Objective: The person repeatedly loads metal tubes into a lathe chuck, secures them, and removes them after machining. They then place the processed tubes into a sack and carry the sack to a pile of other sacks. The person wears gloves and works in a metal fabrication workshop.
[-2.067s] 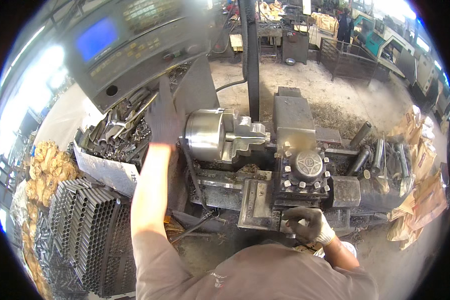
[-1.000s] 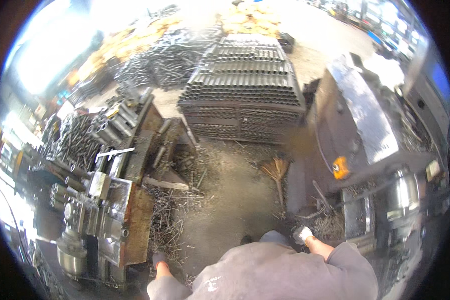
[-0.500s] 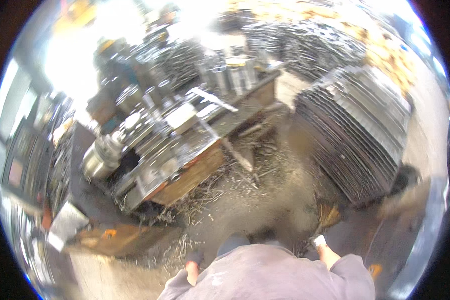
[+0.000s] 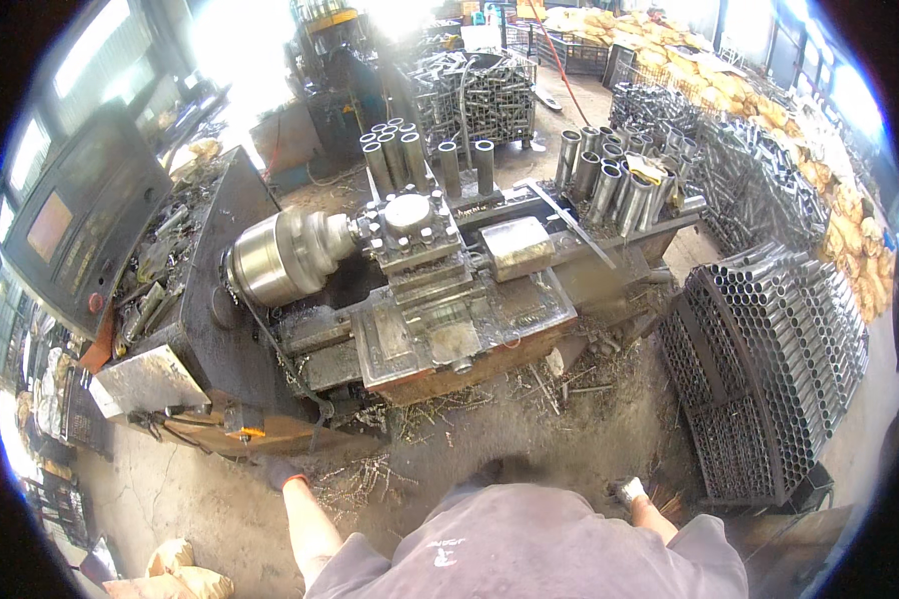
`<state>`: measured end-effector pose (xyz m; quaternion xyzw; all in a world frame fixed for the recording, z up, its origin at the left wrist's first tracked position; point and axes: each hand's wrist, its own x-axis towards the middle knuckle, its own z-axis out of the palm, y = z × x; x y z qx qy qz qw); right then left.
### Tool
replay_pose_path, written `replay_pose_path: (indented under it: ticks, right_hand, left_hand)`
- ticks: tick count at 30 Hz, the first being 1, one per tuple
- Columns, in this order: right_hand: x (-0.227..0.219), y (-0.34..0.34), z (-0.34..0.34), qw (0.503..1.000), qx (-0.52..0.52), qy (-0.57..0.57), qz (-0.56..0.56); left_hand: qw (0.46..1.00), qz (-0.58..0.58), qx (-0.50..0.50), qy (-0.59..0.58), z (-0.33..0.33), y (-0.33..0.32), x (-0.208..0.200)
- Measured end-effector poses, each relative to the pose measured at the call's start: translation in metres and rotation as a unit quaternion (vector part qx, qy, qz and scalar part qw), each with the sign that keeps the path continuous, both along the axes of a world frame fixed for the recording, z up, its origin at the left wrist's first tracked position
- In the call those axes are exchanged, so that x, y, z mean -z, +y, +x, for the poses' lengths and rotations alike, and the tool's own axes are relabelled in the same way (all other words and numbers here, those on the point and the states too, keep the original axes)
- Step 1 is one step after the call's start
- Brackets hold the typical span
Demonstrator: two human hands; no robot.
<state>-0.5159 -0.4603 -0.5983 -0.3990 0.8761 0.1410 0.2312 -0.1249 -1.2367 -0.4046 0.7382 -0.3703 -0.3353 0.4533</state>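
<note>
Lathe point(image 4: 425, 270) stands ahead of me at about 11 o'clock, its long axis slanting from between 8 and 9 o'clock up to between 2 and 3. My left hand point(image 4: 286, 473), gloved and low beside the machine, is the nearer to its steel chuck point(image 4: 278, 260), which lies at 12 o'clock from it; the carriage point(image 4: 449, 339) lies between 1 and 2. My right hand point(image 4: 627, 489) hangs well apart, at 3 o'clock from the left, with the tube stack point(image 4: 784, 339) at about 2 o'clock from it and upright tubes point(image 4: 607, 190) at 12. I cannot tell whether either hand's fingers are apart or together; I make out nothing held.
</note>
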Motion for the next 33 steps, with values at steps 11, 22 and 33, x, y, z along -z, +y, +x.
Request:
replay_pose_path:
  ticks: [11,22,33]
  right_hand:
    - [-0.01,-0.02,-0.006,0.98,0.123,-0.153,0.015]
    - [-0.03,-0.008,-0.12,0.933,0.224,-0.143,-0.244]
    - [-0.27,0.247,-0.361,0.589,0.597,0.245,-0.486]
  left_hand:
    - [0.922,-0.015,-0.032,-0.384,0.034,-0.075,0.017]
    - [0.746,-0.31,0.449,-0.382,-0.315,0.109,0.031]
    - [0.377,-0.092,0.812,-0.437,-0.636,0.505,0.061]
